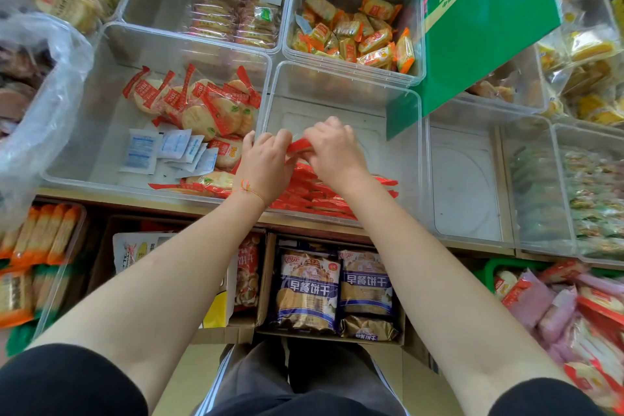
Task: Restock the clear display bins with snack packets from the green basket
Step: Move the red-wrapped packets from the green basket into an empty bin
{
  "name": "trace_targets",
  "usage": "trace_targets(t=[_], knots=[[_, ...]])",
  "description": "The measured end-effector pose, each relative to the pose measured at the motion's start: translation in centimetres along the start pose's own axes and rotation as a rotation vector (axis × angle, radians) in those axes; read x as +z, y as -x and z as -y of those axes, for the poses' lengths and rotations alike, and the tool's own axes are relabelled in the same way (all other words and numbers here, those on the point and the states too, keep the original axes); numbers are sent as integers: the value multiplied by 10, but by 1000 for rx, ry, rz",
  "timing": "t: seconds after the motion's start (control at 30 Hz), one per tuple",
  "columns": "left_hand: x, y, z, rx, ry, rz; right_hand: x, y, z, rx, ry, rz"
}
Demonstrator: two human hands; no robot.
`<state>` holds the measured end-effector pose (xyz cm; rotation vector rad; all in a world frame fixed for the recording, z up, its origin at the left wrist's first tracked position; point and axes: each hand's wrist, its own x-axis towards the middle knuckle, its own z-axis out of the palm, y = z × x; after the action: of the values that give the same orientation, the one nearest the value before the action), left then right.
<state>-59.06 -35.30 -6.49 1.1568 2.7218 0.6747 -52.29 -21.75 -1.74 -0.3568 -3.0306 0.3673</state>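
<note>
Both hands are over the near-centre clear rectangular plastic display bin [341, 101]. The left hand [266, 165] and right hand [334, 152] meet knuckle to knuckle, fingers curled on one red-edged clear-film snack packet [299, 146]. Only its red end seal shows between the fingertips; the rest is hidden under the palms, so exact finger placement is probably a two-sided pinch, not certain.

Below the wrists, against the bin's near wall, a stack of matching red-sealed packets [324, 196] lies flat and roughly aligned. Beyond the fingertips the bin floor is bare.

Handling, as judged:
- Light, one packet is no load.
- Film is thin and slick, so it slides under a flat press. Pinch it.
- Contents look like round rice crackers, as in the bin left of the left hand: brittle. Don't squeeze the middle.
- Best hold: the crimped red end seals or the long edges, which are stiff enough and carry no cracker.

The supply, a green plastic basket [489, 268] with mixed packets, sits low, well right of the right forearm.
</note>
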Motion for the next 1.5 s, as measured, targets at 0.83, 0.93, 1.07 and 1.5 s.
trace_targets(t=[0.83,0.93,1.07,1.5], knots=[[1,-4,-3,12,-294,204,8,14,-93,522,46,682],[1,-4,-3,12,-302,203,18,18,-99,529,-58,721],[0,-3,-4,11,-297,197,19,15,-99,549,11,749],[-2,-2,-5,7,-286,191,13,-22,-95,514,140,634]])
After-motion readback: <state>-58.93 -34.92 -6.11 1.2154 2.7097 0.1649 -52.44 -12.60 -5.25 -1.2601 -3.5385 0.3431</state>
